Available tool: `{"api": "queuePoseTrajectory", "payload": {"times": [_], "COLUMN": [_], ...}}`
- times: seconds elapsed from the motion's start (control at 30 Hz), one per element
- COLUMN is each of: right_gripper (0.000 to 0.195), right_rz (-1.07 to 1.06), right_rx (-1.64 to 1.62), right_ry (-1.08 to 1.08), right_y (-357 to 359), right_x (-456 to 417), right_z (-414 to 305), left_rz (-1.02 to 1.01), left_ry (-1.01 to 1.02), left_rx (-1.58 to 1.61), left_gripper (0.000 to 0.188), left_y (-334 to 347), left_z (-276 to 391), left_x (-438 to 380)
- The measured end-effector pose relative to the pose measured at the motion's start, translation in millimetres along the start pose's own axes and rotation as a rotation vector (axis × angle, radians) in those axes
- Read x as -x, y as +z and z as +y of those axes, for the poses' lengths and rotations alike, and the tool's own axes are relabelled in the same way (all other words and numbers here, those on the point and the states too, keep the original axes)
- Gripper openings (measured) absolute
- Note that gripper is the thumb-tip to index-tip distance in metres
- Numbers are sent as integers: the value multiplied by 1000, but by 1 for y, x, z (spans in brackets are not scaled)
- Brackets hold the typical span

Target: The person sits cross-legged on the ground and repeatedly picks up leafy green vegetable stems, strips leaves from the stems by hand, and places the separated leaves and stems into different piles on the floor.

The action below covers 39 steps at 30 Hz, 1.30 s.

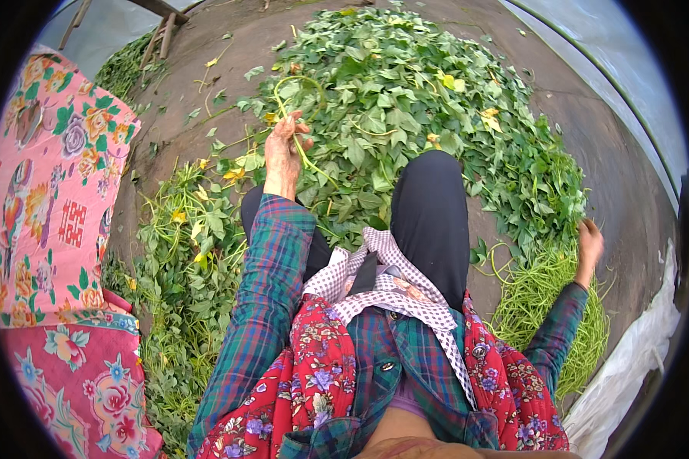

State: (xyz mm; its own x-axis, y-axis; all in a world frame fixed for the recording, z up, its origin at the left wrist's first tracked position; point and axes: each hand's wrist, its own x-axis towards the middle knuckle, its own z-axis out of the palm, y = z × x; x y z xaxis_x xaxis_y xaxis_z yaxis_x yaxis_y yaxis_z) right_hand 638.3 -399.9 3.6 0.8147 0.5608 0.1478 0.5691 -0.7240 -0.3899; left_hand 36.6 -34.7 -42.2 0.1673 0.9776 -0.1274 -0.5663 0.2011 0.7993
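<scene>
Between the fingers of my left hand is a thin green vine stem, its upper end curled in a loop and its lower end hanging over the leaves. In front of my knees spreads a large heap of lobed green leaves, which look like sweet potato leaves, with some yellow ones among them. Out to the right, my right hand is beside the heap's edge, above a pile of bare green stems. Its fingers are bunched, and whether they hold anything is not clear.
Leafy vines with long stems lie on my left. Beyond them are a pink flowered cloth and a red flowered cloth. A wooden stool-like frame stands far left. White plastic sheeting lies right, on dark ground.
</scene>
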Motion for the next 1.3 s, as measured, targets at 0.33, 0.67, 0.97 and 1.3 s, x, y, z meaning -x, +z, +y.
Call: {"api": "queuePoseTrajectory", "payload": {"times": [0.33, 0.67, 0.97, 1.3], "right_gripper": [27, 24, 24, 27], "right_rz": [-540, -800, -892, -1034], "right_rx": [-670, -470, -405, -242], "right_ry": [-790, -1032, -904, -864], "right_y": [135, 173, 179, 194], "right_x": [108, 160, 158, 163], "right_z": [-427, -475, -483, -495], "left_rz": [110, 691, 906, 559], "left_ry": [184, 250, -158, -1640], "left_rx": [-168, -594, -1458, -1388], "left_gripper": [26, 31, 26, 30], "left_y": [-24, -174, -251, -185], "left_z": [80, 116, 0, -56], "left_x": [44, 186, 459, 777]}}
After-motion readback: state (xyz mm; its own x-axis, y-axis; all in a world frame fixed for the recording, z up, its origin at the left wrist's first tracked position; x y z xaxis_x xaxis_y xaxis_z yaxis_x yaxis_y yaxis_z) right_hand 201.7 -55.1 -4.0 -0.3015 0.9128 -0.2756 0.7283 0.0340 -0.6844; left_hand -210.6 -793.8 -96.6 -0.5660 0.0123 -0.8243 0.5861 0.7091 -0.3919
